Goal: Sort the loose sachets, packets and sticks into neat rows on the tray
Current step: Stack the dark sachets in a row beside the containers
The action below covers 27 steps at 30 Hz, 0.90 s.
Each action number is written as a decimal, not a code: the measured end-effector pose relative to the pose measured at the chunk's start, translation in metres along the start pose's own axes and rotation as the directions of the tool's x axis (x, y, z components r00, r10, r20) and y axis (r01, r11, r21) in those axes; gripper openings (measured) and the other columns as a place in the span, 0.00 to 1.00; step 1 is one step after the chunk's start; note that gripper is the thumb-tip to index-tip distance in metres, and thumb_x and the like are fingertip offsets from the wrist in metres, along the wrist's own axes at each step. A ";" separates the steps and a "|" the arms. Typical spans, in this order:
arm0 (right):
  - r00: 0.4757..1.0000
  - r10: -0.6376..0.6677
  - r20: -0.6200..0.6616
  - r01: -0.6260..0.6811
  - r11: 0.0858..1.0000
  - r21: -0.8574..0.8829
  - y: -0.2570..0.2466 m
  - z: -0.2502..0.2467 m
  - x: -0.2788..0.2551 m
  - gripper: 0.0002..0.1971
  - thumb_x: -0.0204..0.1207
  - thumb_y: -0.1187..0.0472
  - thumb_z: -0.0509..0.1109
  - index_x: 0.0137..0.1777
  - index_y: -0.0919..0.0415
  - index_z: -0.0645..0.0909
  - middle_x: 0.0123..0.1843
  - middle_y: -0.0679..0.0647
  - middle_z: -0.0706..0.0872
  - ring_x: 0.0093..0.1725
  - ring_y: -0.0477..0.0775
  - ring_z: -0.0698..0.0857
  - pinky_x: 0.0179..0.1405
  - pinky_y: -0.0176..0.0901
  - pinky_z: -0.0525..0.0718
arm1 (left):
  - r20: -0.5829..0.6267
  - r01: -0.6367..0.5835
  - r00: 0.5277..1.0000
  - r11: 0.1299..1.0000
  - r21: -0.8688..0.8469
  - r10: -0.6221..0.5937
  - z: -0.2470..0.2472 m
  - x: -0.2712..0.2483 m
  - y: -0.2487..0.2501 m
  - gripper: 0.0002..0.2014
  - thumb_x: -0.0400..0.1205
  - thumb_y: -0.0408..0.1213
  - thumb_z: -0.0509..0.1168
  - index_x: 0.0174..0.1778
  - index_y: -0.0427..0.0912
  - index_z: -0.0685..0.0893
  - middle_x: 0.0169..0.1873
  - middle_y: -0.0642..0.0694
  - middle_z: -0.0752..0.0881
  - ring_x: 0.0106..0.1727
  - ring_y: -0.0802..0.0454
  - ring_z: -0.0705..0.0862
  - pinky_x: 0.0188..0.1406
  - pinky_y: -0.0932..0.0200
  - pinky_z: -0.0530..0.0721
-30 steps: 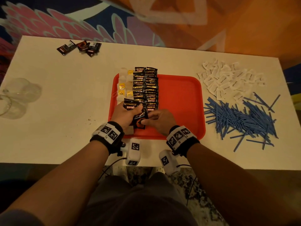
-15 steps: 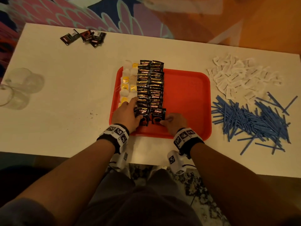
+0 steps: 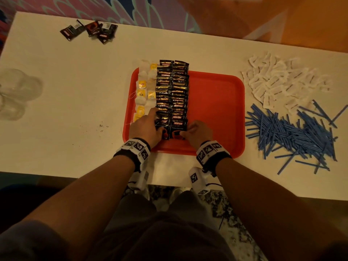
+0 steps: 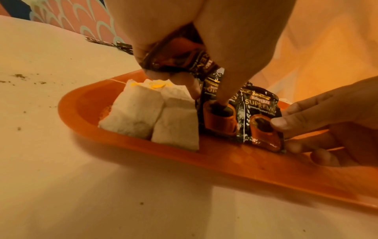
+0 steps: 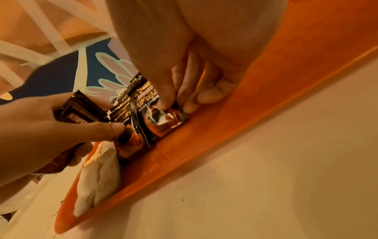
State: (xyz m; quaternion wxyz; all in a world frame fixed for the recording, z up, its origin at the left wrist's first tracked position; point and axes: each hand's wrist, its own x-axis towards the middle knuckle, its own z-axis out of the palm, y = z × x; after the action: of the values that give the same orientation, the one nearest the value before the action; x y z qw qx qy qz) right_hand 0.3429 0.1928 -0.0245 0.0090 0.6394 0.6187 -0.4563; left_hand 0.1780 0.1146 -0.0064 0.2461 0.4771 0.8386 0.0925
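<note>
Left hand (image 3: pixel 146 129) clutches spare coffee sachets, thumb pinning the near sachet (image 3: pixel 162 127) on the red tray (image 3: pixel 216 110); loose sticks (image 3: pixel 293 132) wait on the worktop (image 3: pixel 75 91). Left wrist: tea bags (image 4: pixel 151 116) just beside it. Right wrist: right hand (image 5: pixel 184 77) pinches the neighbouring sachet (image 5: pixel 163 118).

Dim, warm orange lighting throughout. Casting soft shadows of the forearms toward the near edge of the white table (image 3: pixel 75 91). Glinting faintly off black coffee sachets (image 3: pixel 172 87). Bending strongly at wrist-view edges; blurring close-up skin, grain showing everywhere.
</note>
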 end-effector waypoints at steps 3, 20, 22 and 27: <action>1.000 -0.003 -0.007 0.003 1.000 0.021 0.002 0.001 -0.001 0.12 0.72 0.52 0.79 0.50 0.51 0.79 0.39 0.43 0.85 0.42 0.41 0.83 0.43 0.37 0.82 | 0.011 0.013 1.000 0.999 -0.039 -0.012 -0.001 -0.002 0.000 0.32 0.81 0.45 0.71 0.79 0.52 0.67 0.54 0.42 0.87 0.53 0.40 0.87 0.46 0.49 0.85; 0.999 0.039 -0.010 -0.038 0.994 0.101 0.005 -0.004 -0.006 0.11 0.74 0.53 0.77 0.52 0.53 0.80 0.42 0.44 0.84 0.44 0.42 0.81 0.37 0.35 0.78 | -0.106 0.162 0.973 0.932 -0.324 -0.206 -0.022 -0.009 -0.009 0.14 0.86 0.41 0.60 0.66 0.46 0.77 0.41 0.46 0.81 0.42 0.44 0.80 0.44 0.50 0.80; 0.998 0.025 -0.057 -0.019 0.993 0.112 0.003 -0.006 -0.009 0.10 0.75 0.54 0.77 0.52 0.54 0.81 0.42 0.44 0.84 0.41 0.41 0.80 0.36 0.35 0.77 | -0.097 0.154 0.973 0.900 -0.407 -0.210 -0.026 -0.007 -0.009 0.07 0.86 0.39 0.58 0.54 0.46 0.80 0.41 0.46 0.83 0.43 0.44 0.84 0.45 0.51 0.82; 0.992 -0.078 -0.095 0.089 0.988 0.128 -0.014 -0.014 -0.019 0.08 0.77 0.53 0.75 0.50 0.53 0.81 0.41 0.42 0.83 0.41 0.40 0.81 0.32 0.30 0.74 | -0.099 0.108 0.968 0.739 -0.665 -0.231 -0.038 -0.005 0.002 0.07 0.86 0.39 0.65 0.57 0.46 0.87 0.50 0.51 0.88 0.51 0.54 0.85 0.55 0.56 0.82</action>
State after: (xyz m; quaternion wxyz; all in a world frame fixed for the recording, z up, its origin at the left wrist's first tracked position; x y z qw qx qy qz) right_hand 0.3434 0.1893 0.0021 -0.0805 0.6320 0.6132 -0.4670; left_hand 0.1624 0.1144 0.0291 0.3300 0.2720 0.8113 0.3986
